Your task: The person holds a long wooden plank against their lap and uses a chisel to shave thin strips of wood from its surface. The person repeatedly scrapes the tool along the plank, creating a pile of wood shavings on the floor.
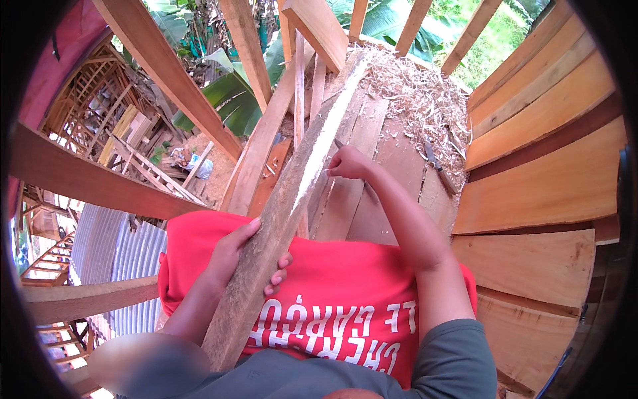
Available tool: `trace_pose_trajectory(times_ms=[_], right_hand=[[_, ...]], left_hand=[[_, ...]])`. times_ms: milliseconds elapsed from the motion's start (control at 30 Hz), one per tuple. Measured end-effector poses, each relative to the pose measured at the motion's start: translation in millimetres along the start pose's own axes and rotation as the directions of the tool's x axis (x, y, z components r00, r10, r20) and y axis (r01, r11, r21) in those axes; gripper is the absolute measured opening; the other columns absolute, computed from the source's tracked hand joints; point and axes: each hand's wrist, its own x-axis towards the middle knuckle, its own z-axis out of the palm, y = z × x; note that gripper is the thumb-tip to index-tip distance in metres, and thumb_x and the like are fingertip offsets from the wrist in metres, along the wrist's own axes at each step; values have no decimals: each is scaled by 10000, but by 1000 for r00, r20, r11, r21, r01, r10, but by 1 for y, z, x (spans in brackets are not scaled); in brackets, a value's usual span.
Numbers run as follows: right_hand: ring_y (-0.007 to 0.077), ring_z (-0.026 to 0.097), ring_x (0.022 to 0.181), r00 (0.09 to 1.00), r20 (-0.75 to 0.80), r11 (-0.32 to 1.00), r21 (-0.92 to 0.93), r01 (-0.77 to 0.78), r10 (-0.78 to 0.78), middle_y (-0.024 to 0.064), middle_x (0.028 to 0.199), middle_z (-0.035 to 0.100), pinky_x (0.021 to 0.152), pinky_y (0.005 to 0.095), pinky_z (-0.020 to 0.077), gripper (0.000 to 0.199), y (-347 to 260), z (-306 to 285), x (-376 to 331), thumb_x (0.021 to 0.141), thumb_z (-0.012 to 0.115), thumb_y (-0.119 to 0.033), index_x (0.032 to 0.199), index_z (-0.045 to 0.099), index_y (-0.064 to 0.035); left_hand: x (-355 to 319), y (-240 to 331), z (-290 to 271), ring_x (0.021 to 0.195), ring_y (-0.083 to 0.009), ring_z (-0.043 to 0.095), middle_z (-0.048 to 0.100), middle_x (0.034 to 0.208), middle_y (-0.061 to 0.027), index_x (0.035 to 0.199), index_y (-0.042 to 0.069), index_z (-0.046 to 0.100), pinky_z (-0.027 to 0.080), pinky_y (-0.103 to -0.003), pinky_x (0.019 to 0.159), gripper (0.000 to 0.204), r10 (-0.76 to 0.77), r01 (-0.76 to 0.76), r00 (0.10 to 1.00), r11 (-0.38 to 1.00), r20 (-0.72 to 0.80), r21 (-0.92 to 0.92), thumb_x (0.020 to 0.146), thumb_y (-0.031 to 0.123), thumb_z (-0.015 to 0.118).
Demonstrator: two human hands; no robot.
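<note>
A long rough wooden plank (292,179) runs from my lap up and away toward a pile of shavings. My left hand (242,256) wraps around its lower part, thumb on top and fingers curled under the edge. My right hand (349,163) is closed on a thin pencil-like tool whose tip (337,142) shows above the fist; it rests against the plank's right edge, about halfway along. A red cloth (345,292) with white lettering covers my lap beneath the plank.
Wood shavings (419,93) are heaped on the board floor ahead. A knife-like tool (438,163) lies near them. Curved plank walls (545,153) rise at the right. Sloping timber beams (166,73) cross the left, with corrugated sheet (113,246) below.
</note>
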Motion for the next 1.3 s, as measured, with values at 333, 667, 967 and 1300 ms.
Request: trace_pose_trajectory(times_ms=[333, 667, 967, 1300], right_hand=[[151, 673, 867, 391, -811, 726, 572, 380, 434, 138, 1132, 673, 620, 252, 556, 573, 33, -189, -67, 937, 662, -123, 1446, 431, 3], [304, 701, 761, 886, -311, 915, -101, -391, 344, 206, 807, 697, 703, 428, 532, 487, 39, -3, -78, 797, 797, -411, 972, 690, 31], [414, 644, 1004, 785, -475, 845, -142, -515, 398, 280, 1013, 669, 847, 477, 508, 225, 25, -25, -104, 860, 586, -109, 1029, 647, 26], [55, 412, 605, 867, -488, 949, 310, 65, 100, -34, 692, 514, 531, 265, 331, 145, -10, -52, -169, 989, 592, -189, 955, 634, -55]], left_hand=[[-1, -3, 1, 683, -279, 581, 566, 868, -168, 1253, 39, 487, 493, -387, 536, 528, 19, -20, 998, 1000, 61, 22, 1035, 484, 306], [0, -7, -1, 702, -271, 582, 574, 874, -161, 1236, 35, 488, 500, -384, 542, 513, 8, -12, 999, 994, 33, 113, 1033, 472, 314], [-2, -15, 10, 714, -250, 599, 595, 889, -145, 1246, 38, 490, 510, -362, 540, 484, 6, 3, 999, 982, -44, 191, 1021, 455, 394], [14, -19, 12, 623, -199, 645, 651, 850, -109, 1145, 34, 523, 554, -313, 527, 376, 39, 15, 990, 923, -134, 384, 1022, 387, 492]])
